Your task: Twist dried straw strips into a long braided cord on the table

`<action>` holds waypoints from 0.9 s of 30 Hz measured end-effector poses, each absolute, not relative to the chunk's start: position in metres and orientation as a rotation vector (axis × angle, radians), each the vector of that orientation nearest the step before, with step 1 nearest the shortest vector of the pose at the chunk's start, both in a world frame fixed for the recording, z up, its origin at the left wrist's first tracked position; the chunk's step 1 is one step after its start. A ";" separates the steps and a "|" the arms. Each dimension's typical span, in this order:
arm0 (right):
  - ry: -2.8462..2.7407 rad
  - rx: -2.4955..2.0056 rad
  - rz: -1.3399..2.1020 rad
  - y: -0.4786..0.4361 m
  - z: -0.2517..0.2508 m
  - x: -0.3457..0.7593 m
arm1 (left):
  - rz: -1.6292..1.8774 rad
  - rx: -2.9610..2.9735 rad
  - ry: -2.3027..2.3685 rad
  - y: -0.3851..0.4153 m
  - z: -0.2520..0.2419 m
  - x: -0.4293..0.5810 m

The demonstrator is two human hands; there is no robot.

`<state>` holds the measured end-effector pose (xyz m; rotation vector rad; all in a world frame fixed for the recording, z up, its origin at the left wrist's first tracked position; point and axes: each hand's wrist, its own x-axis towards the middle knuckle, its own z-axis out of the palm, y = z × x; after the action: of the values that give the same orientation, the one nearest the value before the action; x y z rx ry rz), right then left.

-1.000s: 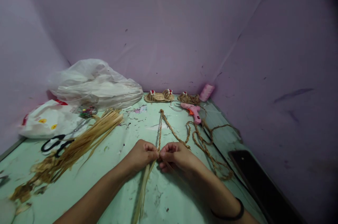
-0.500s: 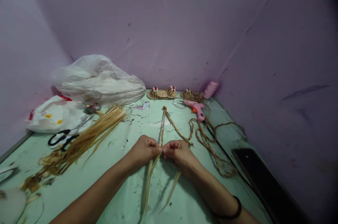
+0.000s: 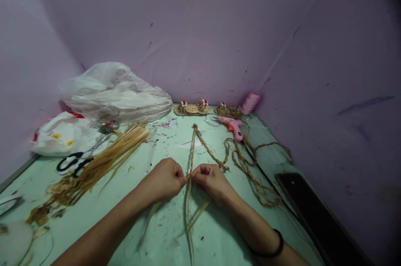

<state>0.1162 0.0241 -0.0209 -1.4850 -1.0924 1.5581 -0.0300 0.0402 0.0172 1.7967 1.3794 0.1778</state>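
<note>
My left hand [image 3: 165, 180] and my right hand [image 3: 210, 179] meet at the middle of the green table [image 3: 156, 232], both closed in a pinch on loose straw strands [image 3: 189, 211] at the near end of a braided straw cord [image 3: 191, 149]. The strands fan out toward me below the hands. The braid runs away from me, bends at the far end and winds off to the right in loose coils [image 3: 250, 174]. A black band sits on my right wrist.
A bundle of straw [image 3: 103, 161] and black-handled scissors [image 3: 72, 161] lie at the left, with plastic bags [image 3: 112, 95] behind. Small woven straw pieces [image 3: 191, 109], a pink glue gun [image 3: 231, 125] and a pink spool [image 3: 250, 103] stand by the far wall. A dark phone [image 3: 307, 207] lies at right.
The loose strands below my hands have shifted and spread; one has swung out to the left. Both hands stay pinched at the braid's end, barely moved.
</note>
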 end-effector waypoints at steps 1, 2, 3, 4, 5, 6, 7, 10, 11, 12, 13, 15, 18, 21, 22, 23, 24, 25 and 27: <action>-1.094 -1.476 1.564 0.024 -0.021 0.116 | 0.173 1.817 1.424 0.037 0.020 -0.028; -1.088 -1.470 1.569 0.024 -0.021 0.116 | 0.177 1.845 1.461 0.032 0.021 -0.026; -1.075 -1.462 1.571 0.023 -0.021 0.115 | 0.182 1.880 1.498 0.027 0.021 -0.022; -1.057 -1.454 1.571 0.022 -0.021 0.115 | 0.183 1.921 1.544 0.020 0.021 -0.018; -1.039 -1.449 1.567 0.022 -0.021 0.114 | 0.174 1.968 1.595 0.014 0.019 -0.013; -1.022 -1.449 1.562 0.021 -0.020 0.113 | 0.155 2.022 1.647 0.007 0.017 -0.008; -1.011 -1.451 1.555 0.020 -0.021 0.113 | 0.123 2.080 1.692 0.000 0.015 -0.003; -1.009 -1.446 1.536 0.019 -0.022 0.111 | -0.003 2.197 1.726 -0.017 0.009 0.010; -1.015 -1.440 1.536 0.019 -0.022 0.111 | -0.041 2.212 1.709 -0.020 0.009 0.012; -1.023 -1.435 1.539 0.019 -0.023 0.111 | -0.074 2.217 1.684 -0.022 0.010 0.012; -1.036 -1.435 1.541 0.020 -0.024 0.111 | -0.086 2.219 1.666 -0.022 0.012 0.011; -1.066 -1.436 1.548 0.021 -0.025 0.112 | -0.046 2.200 1.643 -0.015 0.019 0.003; -1.088 -1.418 1.556 0.021 -0.025 0.114 | 0.197 2.044 1.688 0.008 0.031 -0.012; -1.090 -1.362 1.595 0.021 -0.022 0.115 | 0.357 1.510 1.557 0.030 0.030 -0.019; -1.087 -1.331 1.616 0.021 -0.021 0.115 | 0.340 1.328 1.430 0.034 0.026 -0.019; -1.090 -1.305 1.641 0.021 -0.020 0.115 | 0.324 1.176 1.325 0.037 0.022 -0.019; -1.103 -1.291 1.656 0.022 -0.020 0.115 | 0.321 1.076 1.252 0.039 0.017 -0.018; -1.125 -1.293 1.656 0.022 -0.021 0.115 | 0.330 1.027 1.219 0.040 0.012 -0.016; -1.209 -1.333 1.608 0.023 -0.024 0.116 | 0.347 1.021 1.266 0.041 0.004 -0.015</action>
<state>0.1165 0.0226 -0.0245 -1.3325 -1.2089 1.6075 -0.0150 0.0409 0.0039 1.0207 1.2658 0.3471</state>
